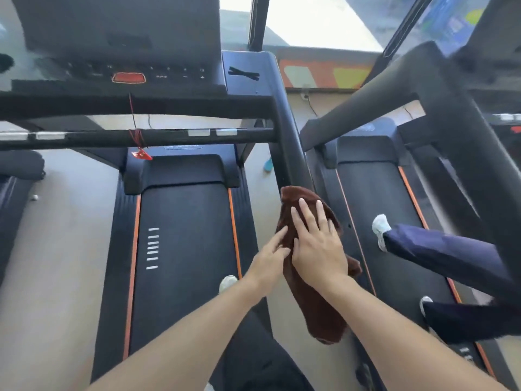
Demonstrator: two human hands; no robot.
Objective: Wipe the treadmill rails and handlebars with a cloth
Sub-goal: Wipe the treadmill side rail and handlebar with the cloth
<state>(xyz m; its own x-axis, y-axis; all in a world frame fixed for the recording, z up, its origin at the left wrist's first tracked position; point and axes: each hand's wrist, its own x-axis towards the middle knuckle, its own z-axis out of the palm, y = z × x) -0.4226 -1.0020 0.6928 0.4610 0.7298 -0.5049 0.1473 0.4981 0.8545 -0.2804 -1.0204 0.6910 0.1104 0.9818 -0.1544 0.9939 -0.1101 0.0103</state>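
A dark brown cloth (313, 280), thick and fuzzy like terry, is draped over the right handrail (290, 145) of the treadmill (183, 221), at the lower end of this smooth black bar. The right hand (317, 244) lies flat on top of the cloth with its fingers straight and slightly spread, pressing it to the rail. The left hand (267, 262) touches the cloth's left edge with stretched fingers. The running belt is matte black with orange side stripes. On the console (118, 46) sits a red oval button (128, 77); its small labels are too blurred to read. A red safety cord (138, 134) hangs from the front crossbar. On the neighbouring treadmill (380, 221) another person's leg (439, 249) in navy trousers and a white shoe shows.
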